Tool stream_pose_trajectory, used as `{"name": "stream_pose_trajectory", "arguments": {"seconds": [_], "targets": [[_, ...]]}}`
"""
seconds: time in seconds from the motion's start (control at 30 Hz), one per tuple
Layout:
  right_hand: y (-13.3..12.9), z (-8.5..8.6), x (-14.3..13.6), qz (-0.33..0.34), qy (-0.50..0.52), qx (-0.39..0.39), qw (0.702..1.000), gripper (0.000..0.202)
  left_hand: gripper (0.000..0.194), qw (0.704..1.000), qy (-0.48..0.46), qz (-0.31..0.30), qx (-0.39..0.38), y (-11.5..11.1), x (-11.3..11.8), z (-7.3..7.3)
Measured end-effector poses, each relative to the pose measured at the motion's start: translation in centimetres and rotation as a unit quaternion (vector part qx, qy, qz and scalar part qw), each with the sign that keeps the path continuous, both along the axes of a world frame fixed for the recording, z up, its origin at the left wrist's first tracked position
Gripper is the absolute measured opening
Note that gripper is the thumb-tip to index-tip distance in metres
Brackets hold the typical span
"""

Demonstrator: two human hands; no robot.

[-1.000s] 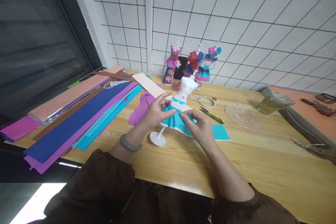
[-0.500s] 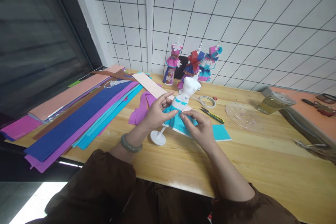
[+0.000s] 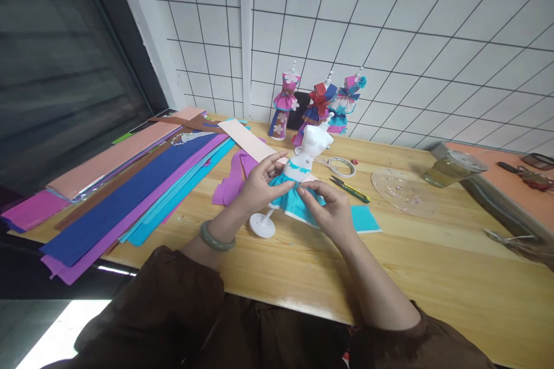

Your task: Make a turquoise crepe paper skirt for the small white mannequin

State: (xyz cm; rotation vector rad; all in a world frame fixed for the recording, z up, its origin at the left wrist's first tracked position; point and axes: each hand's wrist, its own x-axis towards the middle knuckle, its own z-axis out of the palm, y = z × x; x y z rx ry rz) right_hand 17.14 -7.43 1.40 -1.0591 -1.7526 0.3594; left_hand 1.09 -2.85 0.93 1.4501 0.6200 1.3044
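A small white dress form [image 3: 315,141] leans to the right, its round base [image 3: 262,225] tilted toward me. Around its hips is a turquoise crepe-paper skirt [image 3: 291,203] with a white waist part and a scalloped turquoise trim. My left hand [image 3: 264,183] is closed on the skirt's left side, thumb laid across the front near the waist. From the right, my right hand [image 3: 326,210] pinches the skirt's front edge between thumb and fingers. Both thumbs nearly meet at the waist. The fingertips behind the form are partly hidden.
Crepe-paper strips [image 3: 142,190] in several colours lie on the left. Purple pieces [image 3: 234,181] and a turquoise piece [image 3: 366,219] flank the form. Tape [image 3: 341,167], thread snips [image 3: 350,189], a bead dish [image 3: 402,193] and a cup [image 3: 452,168] lie right. Dressed forms [image 3: 285,98] stand behind.
The dress form has tipped slightly, its top shifting a little right and up and its base moving slightly right. Both hands keep nearly the same place on the skirt.
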Motion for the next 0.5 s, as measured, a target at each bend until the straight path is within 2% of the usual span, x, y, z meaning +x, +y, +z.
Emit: {"name": "stream_pose_trajectory", "arguments": {"seconds": [0.13, 0.27, 0.5], "targets": [[0.15, -0.38, 0.07, -0.031, 0.030, -0.027, 0.999, 0.011, 0.062, 1.000, -0.010, -0.008, -0.007, -0.12, -0.02, 0.13], [0.22, -0.51, 0.04, -0.035, 0.050, -0.048, 0.997, 0.012, 0.062, 1.000, -0.014, -0.015, -0.012, -0.22, 0.04, 0.27], [0.32, -0.54, -0.01, -0.056, 0.072, -0.033, 0.995, 0.012, 0.063, 0.999, -0.024, -0.020, -0.027, -0.15, 0.13, -0.01]]}}
